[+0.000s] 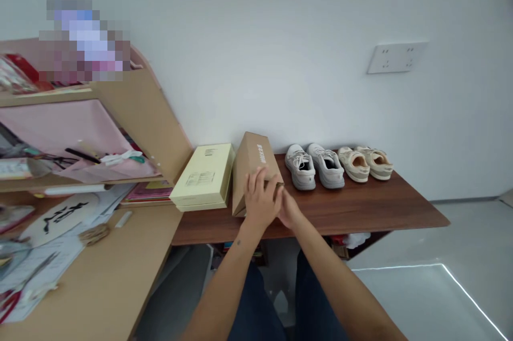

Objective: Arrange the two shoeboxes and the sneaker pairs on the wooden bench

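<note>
A brown cardboard box (252, 155) with white lettering stands on the dark wooden tabletop (240, 233). My left hand (261, 199) lies over its near end, fingers spread across the top. At the near right corner of the same box is my right hand (287, 208), close against the left; its fingers are mostly hidden. Just left of the cardboard box sits a pale yellow box (204, 172) with printed labels. To the right are a pair of grey lace-up sneakers (301, 167) and a pair of cream shoes (355, 164), toes toward the wall.
A desk (120, 277) on the left carries papers, scissors (28, 279) and a round fan-like sheet (60, 218). Its shelf unit (136, 111) rises beside the yellow box. A socket plate (396, 57) is on the wall. Below the tabletop, a lower shelf (374, 242) holds items.
</note>
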